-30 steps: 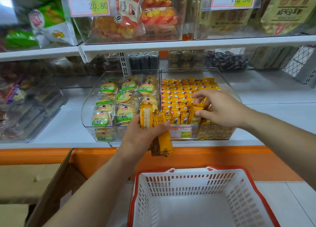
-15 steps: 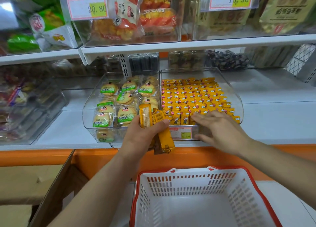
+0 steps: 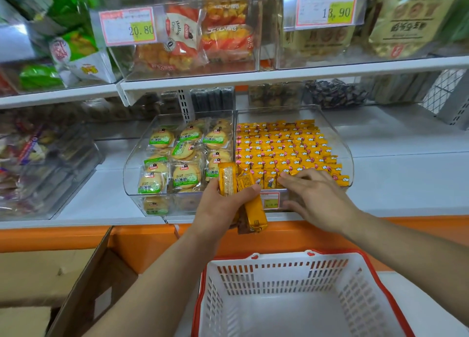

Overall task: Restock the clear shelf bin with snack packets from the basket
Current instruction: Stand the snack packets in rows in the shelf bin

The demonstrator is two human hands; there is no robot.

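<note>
Several yellow packets [image 3: 255, 216] in left hand [image 3: 218, 209]; right hand [image 3: 317, 197] apparently touching bin [image 3: 331, 131]

- A shop: price tags [image 3: 128, 27] are hanging above the clear shelf bin [image 3: 342, 143].
- Bagged snacks [image 3: 175, 45] are crowding shelves [image 3: 279, 76] around it.
- A shopping basket [image 3: 279, 278] is sitting below it.

The basket [image 3: 281, 260] is cut off by the lower edge of the view, so its near wall does not show. The left hand [image 3: 218, 209] covers the middle part of the orange packets [image 3: 253, 209] it grips; how many they are cannot be told, and their print is too small to read. The clear shelf bin [image 3: 340, 136] stands at the front edge of the shelf [image 3: 406, 184]. On its front wall the price label [image 3: 271, 199] is partly hidden behind these packets. The right hand [image 3: 317, 197] hides what lies under it at that wall. At the left end of the shelf the bins [image 3: 45, 164] are blurred, and their contents cannot be named.
</note>
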